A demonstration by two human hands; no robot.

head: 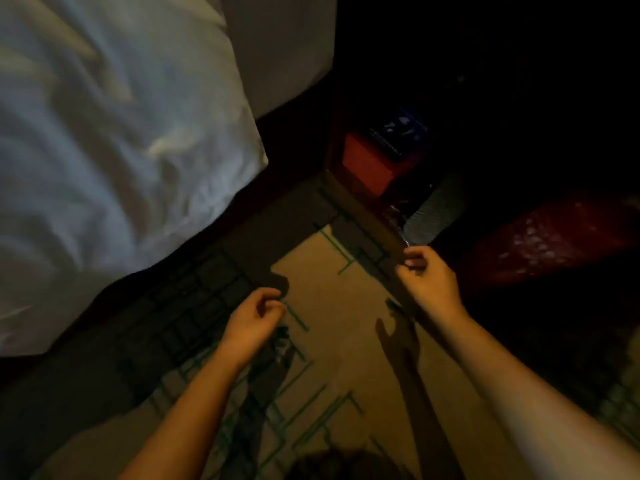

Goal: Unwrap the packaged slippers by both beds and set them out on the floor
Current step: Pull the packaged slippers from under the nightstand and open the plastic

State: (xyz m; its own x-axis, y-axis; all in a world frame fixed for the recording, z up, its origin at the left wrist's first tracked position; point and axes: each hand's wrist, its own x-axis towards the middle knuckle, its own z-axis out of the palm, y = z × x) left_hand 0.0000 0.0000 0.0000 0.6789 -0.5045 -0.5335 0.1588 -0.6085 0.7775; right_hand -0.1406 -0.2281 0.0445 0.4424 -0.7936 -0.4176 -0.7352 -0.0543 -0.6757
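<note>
Both hands hover over the carpet [332, 306]: left hand [254, 322] loosely curled, empty; right hand [427, 277] pinching crinkled clear wrapping [398, 220]. White bed [114, 150] lies left. Packaged slippers [431, 211] sit beside a red box [367, 166].

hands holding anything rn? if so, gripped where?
Cannot tell for sure. The left hand and the right hand are both loosely curled over the carpet, with no object visible in either; the frame is dark and blurred.
</note>
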